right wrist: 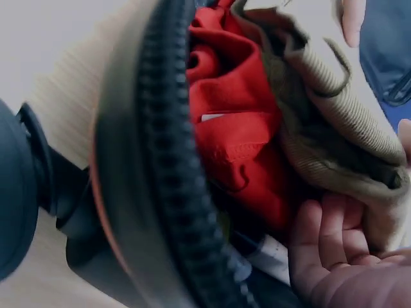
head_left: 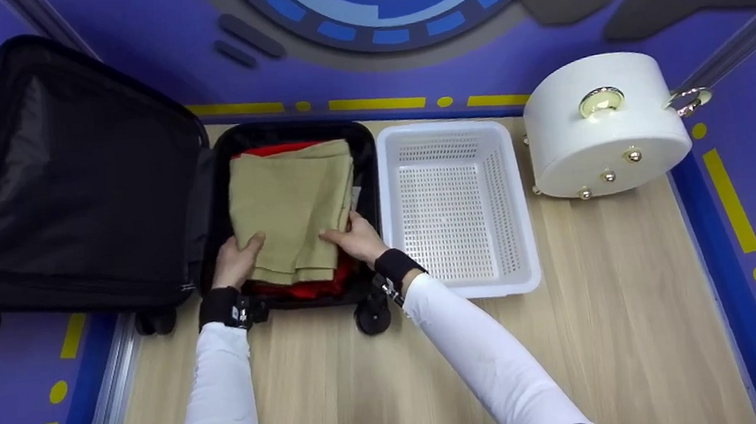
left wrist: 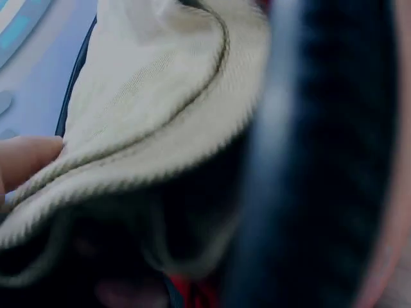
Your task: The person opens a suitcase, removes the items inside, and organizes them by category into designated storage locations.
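A person's two bare hands work over an open suitcase (head_left: 366,164). The left hand (head_left: 236,262) pinches the near left edge of a folded khaki cloth (head_left: 286,207), its thumb on top and its other fingers mostly hidden below. The right hand (head_left: 358,238) grips the cloth's right edge, thumb on top, fingers curled underneath. The cloth lies between the two sets of fingers and reaches away beyond them, inside the suitcase, over red cloth (head_left: 298,290).

In the right wrist view, the red cloth is rumpled and sits just beside the right fingertips; a small pale item (right wrist: 273,256) near those fingers is too dim to make out. The left wrist view shows the layered khaki edge running out from the thumb; much of the rest is blurred.

To the left of the left fingers, the suitcase's black lid (head_left: 86,179) stands open. Just right of the right fingers, beyond the suitcase wall, is a white plastic basket (head_left: 445,215) with slotted sides. Farther right, well apart from the fingers, a rounded white case (head_left: 597,126) with gold-coloured fittings rests on the wooden table (head_left: 612,300).
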Action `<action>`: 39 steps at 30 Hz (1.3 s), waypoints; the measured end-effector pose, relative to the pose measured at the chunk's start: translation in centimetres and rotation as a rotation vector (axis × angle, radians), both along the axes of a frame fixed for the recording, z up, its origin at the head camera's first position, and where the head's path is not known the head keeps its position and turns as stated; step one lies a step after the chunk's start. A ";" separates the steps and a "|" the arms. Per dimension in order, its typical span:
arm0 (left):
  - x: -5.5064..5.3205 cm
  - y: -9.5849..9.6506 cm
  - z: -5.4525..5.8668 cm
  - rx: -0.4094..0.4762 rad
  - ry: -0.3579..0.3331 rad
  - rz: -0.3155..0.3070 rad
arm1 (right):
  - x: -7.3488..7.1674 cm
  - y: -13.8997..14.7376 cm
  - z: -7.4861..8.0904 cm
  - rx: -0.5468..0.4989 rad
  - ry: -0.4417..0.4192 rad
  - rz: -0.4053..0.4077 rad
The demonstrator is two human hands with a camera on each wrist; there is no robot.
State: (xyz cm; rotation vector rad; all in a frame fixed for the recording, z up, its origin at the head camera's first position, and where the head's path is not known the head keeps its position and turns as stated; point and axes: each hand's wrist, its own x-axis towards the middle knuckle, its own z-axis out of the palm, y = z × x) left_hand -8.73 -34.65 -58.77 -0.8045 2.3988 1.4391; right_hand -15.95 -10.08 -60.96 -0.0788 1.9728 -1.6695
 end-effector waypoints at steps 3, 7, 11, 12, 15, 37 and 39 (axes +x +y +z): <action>-0.1 0.1 0.4 0.053 0.004 0.004 | -0.3 0.0 -0.3 -0.045 -0.057 -0.022; -0.1 0.3 1.1 0.099 0.029 0.045 | -0.6 0.1 -0.3 -0.186 -0.164 -0.094; 0.0 1.0 1.8 0.075 0.107 0.047 | -0.5 0.0 0.3 -0.199 -0.154 -0.152; 0.0 1.3 2.0 0.064 0.135 0.042 | -0.4 -0.1 0.5 -0.176 -0.130 -0.167; 0.2 2.5 2.7 0.008 0.219 0.024 | -0.1 -0.2 1.1 -0.106 -0.070 -0.222; -1.7 14.2 4.5 0.115 0.793 -0.153 | -1.4 13.7 4.3 0.040 0.250 -0.433; -2.1 15.9 4.1 0.061 0.780 -0.174 | -1.7 15.2 4.1 0.074 0.242 -0.485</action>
